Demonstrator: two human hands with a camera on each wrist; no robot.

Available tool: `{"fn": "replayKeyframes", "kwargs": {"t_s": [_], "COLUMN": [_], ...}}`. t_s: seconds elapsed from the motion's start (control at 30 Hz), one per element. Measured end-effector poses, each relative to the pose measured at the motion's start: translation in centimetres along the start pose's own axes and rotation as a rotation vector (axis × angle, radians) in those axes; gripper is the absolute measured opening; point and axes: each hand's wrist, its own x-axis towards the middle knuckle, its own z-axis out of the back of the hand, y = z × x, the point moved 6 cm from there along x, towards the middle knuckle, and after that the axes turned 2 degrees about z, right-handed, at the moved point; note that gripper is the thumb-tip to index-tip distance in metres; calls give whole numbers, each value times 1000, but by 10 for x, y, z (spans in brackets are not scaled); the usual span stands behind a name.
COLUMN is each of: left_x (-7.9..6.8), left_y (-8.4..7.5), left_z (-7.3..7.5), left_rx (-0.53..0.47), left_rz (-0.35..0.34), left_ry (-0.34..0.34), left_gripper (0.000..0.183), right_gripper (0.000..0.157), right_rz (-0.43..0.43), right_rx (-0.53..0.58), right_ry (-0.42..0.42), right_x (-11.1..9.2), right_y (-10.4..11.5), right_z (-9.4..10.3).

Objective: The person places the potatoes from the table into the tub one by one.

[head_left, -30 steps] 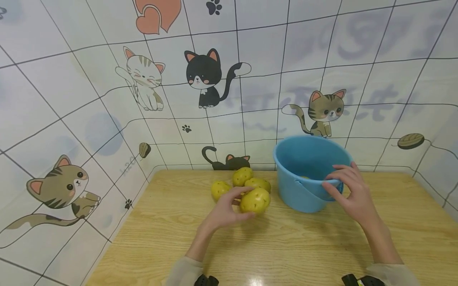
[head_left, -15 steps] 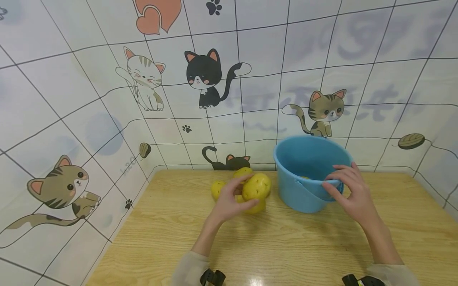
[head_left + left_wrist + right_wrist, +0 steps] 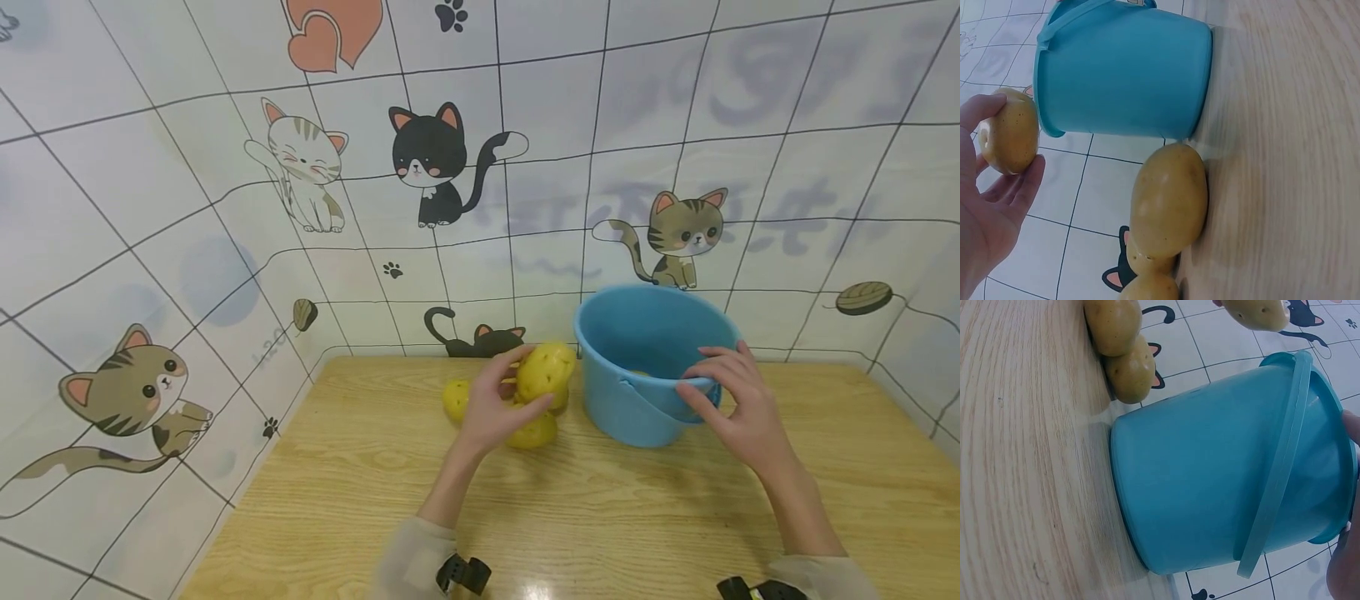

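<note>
My left hand (image 3: 489,415) holds a yellow potato (image 3: 546,372) between thumb and fingers, lifted off the table, just left of the blue bucket (image 3: 633,414). In the left wrist view this potato (image 3: 1011,132) hangs close to the bucket's rim (image 3: 1043,94). Several more potatoes lie below on the table, one (image 3: 535,432) in front and another (image 3: 455,401) to the left, partly behind the hand. My right hand (image 3: 738,408) grips the bucket's rim at the right, thumb outside. Inside the upright bucket only a sliver of something yellow (image 3: 639,372) shows.
The wooden table (image 3: 360,467) runs up to a tiled-pattern wall (image 3: 547,208) with cartoon cats, close behind the bucket. The bucket's handle (image 3: 1279,469) hangs down on its near side.
My left hand has lifted the potato up and moved it right, towards the bucket, from just above the table's other potatoes. The right hand and the bucket have stayed in place.
</note>
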Motion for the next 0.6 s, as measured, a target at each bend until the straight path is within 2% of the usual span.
{"fn": "replayKeyframes", "kwargs": {"t_s": [0.4, 0.6], "left_x": [16, 24], "left_y": [-19, -28], "left_z": [-11, -17], "left_rx": [40, 52], "left_rz": [-8, -26], "left_ry": [-74, -82], "left_gripper": [66, 66], "right_gripper": [12, 10], "right_rz": [14, 15], "right_rx": [4, 12], "right_ry": [-4, -2], "right_x": [0, -1], "right_y": [-1, -1], "right_z": [1, 1]}}
